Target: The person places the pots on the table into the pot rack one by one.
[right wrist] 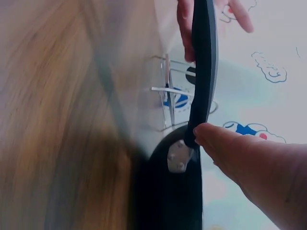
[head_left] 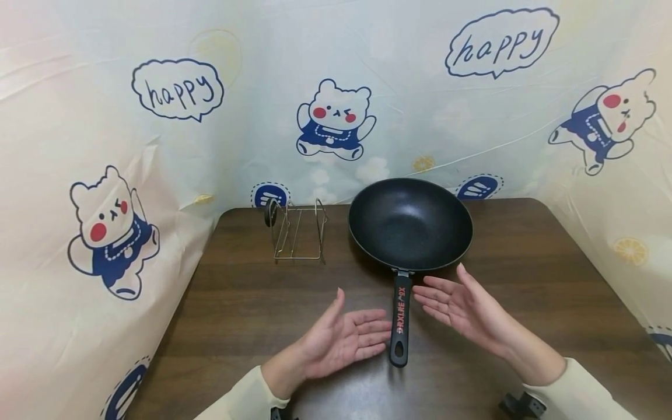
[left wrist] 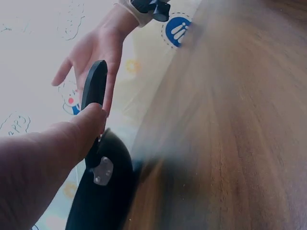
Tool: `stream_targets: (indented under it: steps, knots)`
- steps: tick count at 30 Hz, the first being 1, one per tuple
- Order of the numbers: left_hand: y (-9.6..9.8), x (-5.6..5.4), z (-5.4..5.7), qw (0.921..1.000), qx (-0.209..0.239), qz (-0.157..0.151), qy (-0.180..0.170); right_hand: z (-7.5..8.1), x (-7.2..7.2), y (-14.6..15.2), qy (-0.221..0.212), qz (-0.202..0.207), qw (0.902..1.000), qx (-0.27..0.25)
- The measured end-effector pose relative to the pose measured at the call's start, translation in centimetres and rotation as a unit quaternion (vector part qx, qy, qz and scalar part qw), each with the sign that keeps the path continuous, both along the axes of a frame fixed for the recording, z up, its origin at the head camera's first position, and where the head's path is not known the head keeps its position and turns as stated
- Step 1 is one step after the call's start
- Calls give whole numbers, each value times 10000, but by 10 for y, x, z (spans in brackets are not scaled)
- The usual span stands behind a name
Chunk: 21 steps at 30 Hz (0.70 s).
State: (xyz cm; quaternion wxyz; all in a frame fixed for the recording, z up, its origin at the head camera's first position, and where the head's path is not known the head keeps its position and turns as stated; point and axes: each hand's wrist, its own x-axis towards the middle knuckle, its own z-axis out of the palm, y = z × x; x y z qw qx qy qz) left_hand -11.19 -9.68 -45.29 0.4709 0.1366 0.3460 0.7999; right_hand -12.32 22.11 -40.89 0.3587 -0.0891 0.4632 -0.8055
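A black frying pan (head_left: 410,224) sits on the brown table, its long handle (head_left: 401,318) pointing toward the person. My left hand (head_left: 346,341) is held palm up with straight fingers, their tips at the left side of the handle near its end. On the other side, my right hand (head_left: 464,309) has its fingers extended and thumb raised, fingertips close to the handle's upper part. In the left wrist view the handle (left wrist: 95,86) stands out from the pan between the two hands. The right wrist view shows fingertips by the handle (right wrist: 204,62) near its metal bracket (right wrist: 179,156). Neither hand grips it.
A wire rack (head_left: 298,233) with a round black piece (head_left: 270,212) stands left of the pan at the table's back edge. Patterned cloth (head_left: 252,146) with cartoon bears hangs behind and along both sides of the wooden table (head_left: 236,315).
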Motion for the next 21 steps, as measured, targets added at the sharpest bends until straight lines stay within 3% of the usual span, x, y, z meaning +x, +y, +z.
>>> stream_targets:
  steps: [6, 13, 21]
  knots:
    - [4, 0, -3, 9995, -45, -174, -276, -4, -4, -6, -550, -148, 9979, -303]
    - [12, 0, -7, 9986, -229, -151, -448, -10, -10, -16, -900, -231, 9952, -320]
    - [28, -6, -10, 9925, 57, -463, -1130, -15, -23, -23, -1179, -119, 9917, -496]
